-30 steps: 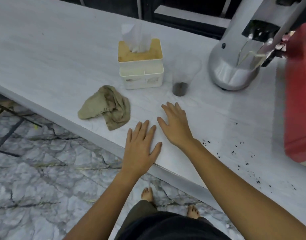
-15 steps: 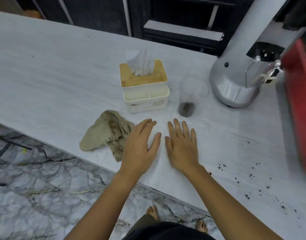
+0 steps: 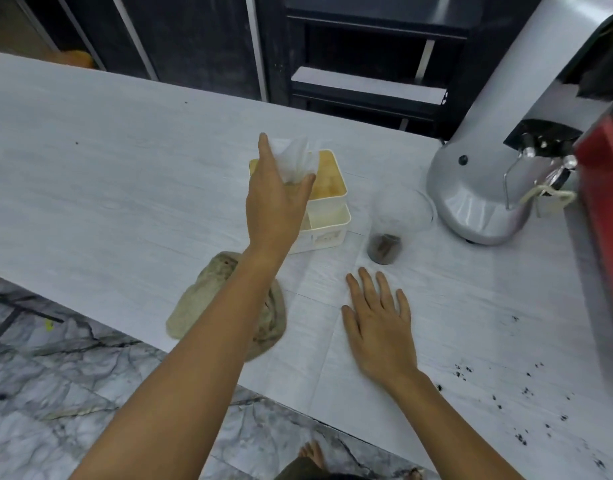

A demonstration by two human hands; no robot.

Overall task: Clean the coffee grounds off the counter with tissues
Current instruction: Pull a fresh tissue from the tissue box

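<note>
A pale, wood-grained counter [image 3: 107, 174] fills most of the view, with a marble-patterned floor [image 3: 55, 393] below its near edge. At the far right stands a silver coffee grinder [image 3: 485, 188], and a blurred red object [image 3: 606, 216] cuts in at the right edge beside it. The left hand [image 3: 275, 199] reaches out over the white tissue box [image 3: 327, 216], its index finger stretched forward and its thumb and fingers pinched on the tissue [image 3: 296, 159] that sticks up from the box's wooden top. The right hand [image 3: 379, 327] lies flat on the counter, palm down, fingers spread and holding nothing, near the front edge. A crumpled, stained beige cloth [image 3: 201, 299] lies on the counter close to the near edge, partly hidden under the left forearm. Just right of the tissue box and just beyond the right hand's fingertips stands a clear cup [image 3: 393, 223] with dark grounds in its bottom. The spilled coffee grounds [image 3: 519, 393] lie as dark specks scattered over the counter to the right of the right wrist, near the front edge.
</note>
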